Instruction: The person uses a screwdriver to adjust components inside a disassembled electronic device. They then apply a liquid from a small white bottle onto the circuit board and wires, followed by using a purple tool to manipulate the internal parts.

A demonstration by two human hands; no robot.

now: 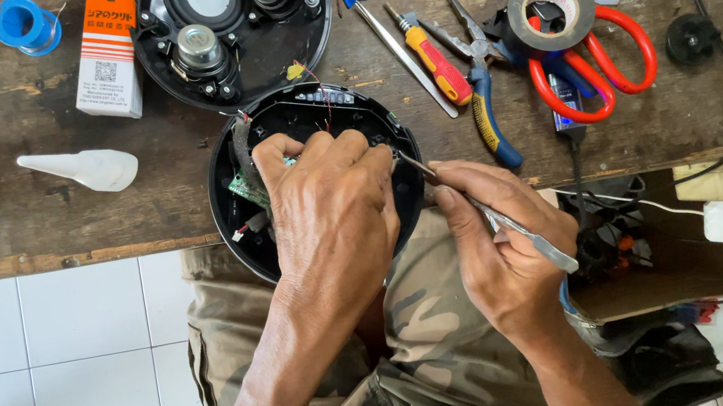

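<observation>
Worn wooden bench edge (45, 241) carries a round black housing (231, 210) under the curled left hand (329, 213) gripping it, while the right hand (503, 258), just rightward, pinches metal tweezers (502, 223) angled up-left into it.

Both forearms are bare, with no sleeves showing as far as the frame's lower edge. The left hand (335, 217) and right hand (502, 253) wear no gloves, rings or watch; veins and knuckle creases stand out on them. On the legs are camouflage trousers (433, 338) in olive, tan and brown blotches, creased across the lap.
</observation>
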